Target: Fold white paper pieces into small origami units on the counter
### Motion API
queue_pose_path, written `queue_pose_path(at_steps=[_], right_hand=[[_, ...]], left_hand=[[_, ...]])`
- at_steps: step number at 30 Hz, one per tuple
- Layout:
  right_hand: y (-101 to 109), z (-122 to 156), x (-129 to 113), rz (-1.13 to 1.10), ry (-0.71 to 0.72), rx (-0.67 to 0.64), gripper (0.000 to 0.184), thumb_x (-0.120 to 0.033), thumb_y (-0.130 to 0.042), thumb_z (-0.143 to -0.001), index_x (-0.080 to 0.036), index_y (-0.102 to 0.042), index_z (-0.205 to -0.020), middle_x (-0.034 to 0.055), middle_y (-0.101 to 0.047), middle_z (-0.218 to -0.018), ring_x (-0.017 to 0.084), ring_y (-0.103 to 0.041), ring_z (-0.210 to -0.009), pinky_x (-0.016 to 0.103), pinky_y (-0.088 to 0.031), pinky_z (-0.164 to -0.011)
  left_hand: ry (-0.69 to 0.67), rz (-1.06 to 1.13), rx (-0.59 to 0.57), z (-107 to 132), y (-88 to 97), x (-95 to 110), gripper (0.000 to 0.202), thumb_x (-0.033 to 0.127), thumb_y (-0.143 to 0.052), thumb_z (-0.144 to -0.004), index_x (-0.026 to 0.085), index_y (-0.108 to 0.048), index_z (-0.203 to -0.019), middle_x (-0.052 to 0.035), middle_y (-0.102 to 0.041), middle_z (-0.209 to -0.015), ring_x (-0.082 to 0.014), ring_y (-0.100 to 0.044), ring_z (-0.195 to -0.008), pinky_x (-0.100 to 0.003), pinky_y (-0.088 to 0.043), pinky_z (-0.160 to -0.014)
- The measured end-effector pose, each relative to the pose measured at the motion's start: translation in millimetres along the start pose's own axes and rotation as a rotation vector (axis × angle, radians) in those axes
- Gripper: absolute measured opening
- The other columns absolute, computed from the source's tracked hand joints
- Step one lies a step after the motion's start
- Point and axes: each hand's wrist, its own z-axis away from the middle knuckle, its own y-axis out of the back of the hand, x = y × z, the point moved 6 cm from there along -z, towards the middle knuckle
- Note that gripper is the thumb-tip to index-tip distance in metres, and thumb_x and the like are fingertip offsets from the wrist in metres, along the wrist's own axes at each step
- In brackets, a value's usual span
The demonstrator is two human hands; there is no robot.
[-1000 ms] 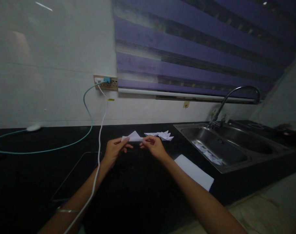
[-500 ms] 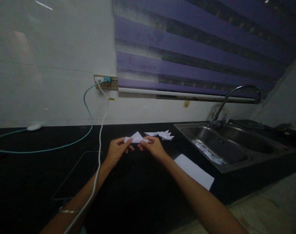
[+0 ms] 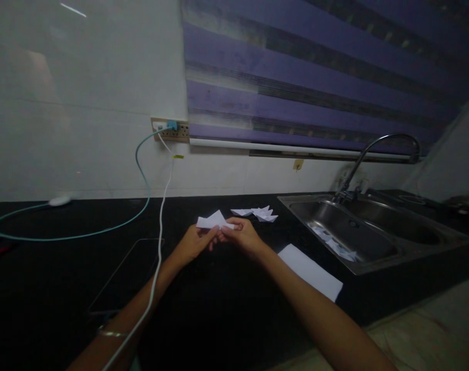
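A small white paper boat, with a pointed peak in its middle, is held up above the black counter. My left hand pinches its lower edge near the middle, thumb in front and fingers behind. My right hand grips the same paper at its right side, its thumb close to the left thumb. The fingertips behind the paper are partly hidden. Just beyond my right hand, several folded paper boats lie in a group on the counter. A stack of white paper sheets rests beside my right forearm.
A steel double sink with a curved faucet is set in the counter at right. A white cable hangs across my left forearm. A green cable loops at left from the wall socket. Phone-like flat object lies left.
My left hand has slid right along the paper's lower edge, so both thumbs now nearly meet at the middle. The paper's left point is uncovered. The view has shifted slightly.
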Motion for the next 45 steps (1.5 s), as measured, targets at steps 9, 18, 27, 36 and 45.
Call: queue_pose_path(at_steps=[9, 18, 27, 36, 45], right_hand=[[-13, 4, 10, -0.090, -0.116, -0.154, 0.038, -0.036, -0.083, -0.070, -0.011, -0.066, -0.093, 0.0071, -0.072, -0.086, 0.012, -0.068, -0.074, 0.026, -0.057, -0.075], [-20, 8, 11, -0.105, -0.143, -0.308, 0.037, -0.032, -0.079, -0.075, -0.010, -0.067, -0.102, 0.0083, -0.073, -0.087, 0.013, -0.069, -0.077, 0.026, -0.056, -0.077], [-26, 11, 11, -0.019, -0.123, -0.367, 0.038, -0.037, -0.077, -0.077, -0.008, -0.068, -0.098, 0.0120, -0.073, -0.095, 0.012, -0.069, -0.074, 0.025, -0.055, -0.074], [-22, 5, 7, 0.123, -0.030, -0.250, 0.039, -0.044, -0.077, -0.074, -0.010, -0.066, -0.091, 0.0106, -0.074, -0.084, 0.013, -0.066, -0.064, 0.028, -0.053, -0.068], [-11, 4, 1, 0.370, 0.100, -0.072, 0.023, -0.034, -0.063, -0.086, -0.011, -0.066, -0.090, 0.0087, -0.073, -0.083, 0.014, -0.065, -0.065, 0.027, -0.050, -0.065]], left_hand=[[0.003, -0.239, -0.059, 2, -2.2, -24, 0.063, 0.060, -0.035, -0.094, 0.017, -0.056, -0.053, -0.0014, -0.052, -0.044, -0.0149, -0.050, -0.043, -0.025, -0.034, -0.048], [-0.031, -0.267, -0.061, 1, -6.2, -25, 0.065, 0.064, -0.030, -0.092, 0.018, -0.052, -0.052, -0.0009, -0.049, -0.045, -0.0150, -0.046, -0.045, -0.026, -0.030, -0.047], [0.113, 0.028, 0.039, -2, 1.5, -40, 0.066, 0.066, -0.031, -0.092, 0.022, -0.040, -0.043, 0.0008, -0.039, -0.035, -0.0112, -0.035, -0.034, -0.025, -0.026, -0.041], [0.165, 0.089, 0.032, -8, 1.6, -36, 0.075, 0.073, -0.015, -0.089, 0.022, -0.038, -0.039, 0.0006, -0.038, -0.033, -0.0098, -0.037, -0.030, -0.025, -0.031, -0.040], [0.180, 0.323, 0.083, -8, 0.6, -33, 0.049, 0.064, -0.059, -0.080, 0.020, -0.048, -0.064, 0.0086, -0.040, -0.038, -0.0060, -0.029, -0.027, -0.019, -0.020, -0.031]])
